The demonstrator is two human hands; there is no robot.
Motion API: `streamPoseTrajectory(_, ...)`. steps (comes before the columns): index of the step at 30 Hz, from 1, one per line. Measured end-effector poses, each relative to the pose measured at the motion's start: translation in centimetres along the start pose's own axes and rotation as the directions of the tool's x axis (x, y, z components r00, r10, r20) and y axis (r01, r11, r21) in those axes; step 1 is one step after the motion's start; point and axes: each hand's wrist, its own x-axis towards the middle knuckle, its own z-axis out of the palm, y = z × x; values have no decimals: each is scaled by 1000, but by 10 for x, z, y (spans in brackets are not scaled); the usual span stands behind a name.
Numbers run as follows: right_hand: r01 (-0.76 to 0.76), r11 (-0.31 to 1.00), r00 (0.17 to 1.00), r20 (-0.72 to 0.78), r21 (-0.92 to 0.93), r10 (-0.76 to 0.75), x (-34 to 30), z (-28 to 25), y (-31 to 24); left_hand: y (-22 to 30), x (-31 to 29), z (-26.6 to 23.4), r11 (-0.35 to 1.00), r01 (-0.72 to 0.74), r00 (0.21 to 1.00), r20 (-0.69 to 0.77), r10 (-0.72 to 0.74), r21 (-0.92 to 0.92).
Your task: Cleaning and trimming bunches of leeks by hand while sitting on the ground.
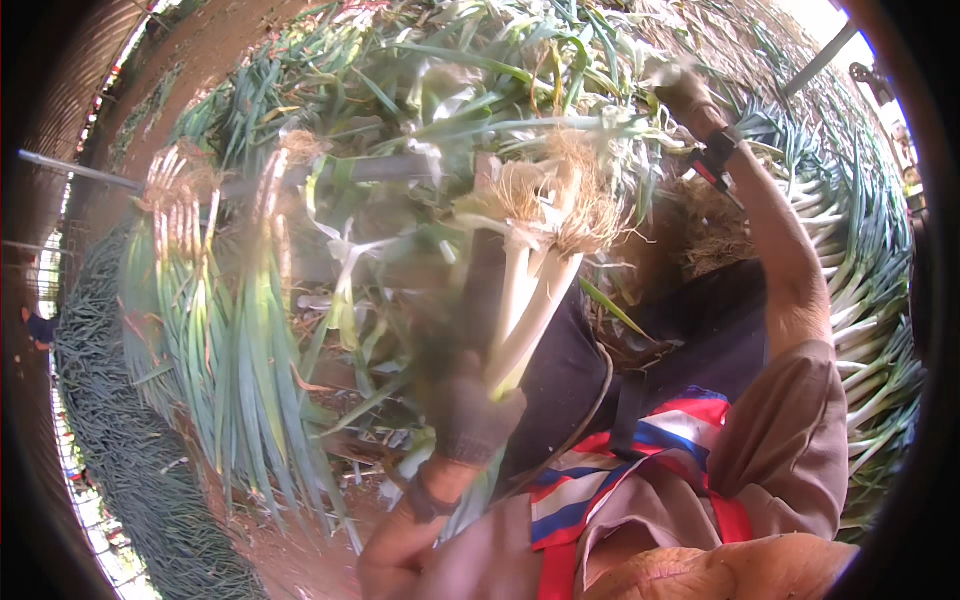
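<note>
My left hand [472, 415], in a dark glove, is closed around the pale stalks of a few thick green onions [535, 300]. Their bushy, tan roots point up and away from me, over my lap. My right arm reaches out to the far right. At its end my gloved right hand [688, 97] is over a heap of stripped leaves [470, 95]. Its fingers are smeared by motion, so what they hold, if anything, does not show. A dark band with a red part circles the right wrist.
To the left lie untrimmed green onions [200, 290] with brownish roots, beside a dense green pile [130, 440]. Rows of white-stemmed onions [850, 290] curve along the right. A metal pole [80, 170] juts in at left. Dirt ground [310, 540] shows at lower left.
</note>
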Motion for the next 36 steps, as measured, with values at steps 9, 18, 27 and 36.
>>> streamPoseTrajectory(9, 787, 613, 615, -175, 71, -769, -191, -50, -170, 3, 6, -7, 999, -30, 1000, -7, 31, 24)
streamPoseTrajectory(18, 811, 581, 582, -3, 66, -813, -132, 20, -172, 10, 7, -7, 995, -22, 999, -38, 26, 102)
streamPoseTrajectory(27, 698, 596, 408, 465, 396, -786, -29, -56, -182, -2, -19, 0, 952, -117, 963, -202, 178, 284)
streamPoseTrajectory(36, 646, 760, 668, 534, -71, -518, -79, -30, -218, 1, -24, 4, 955, -33, 997, -56, 51, 295)
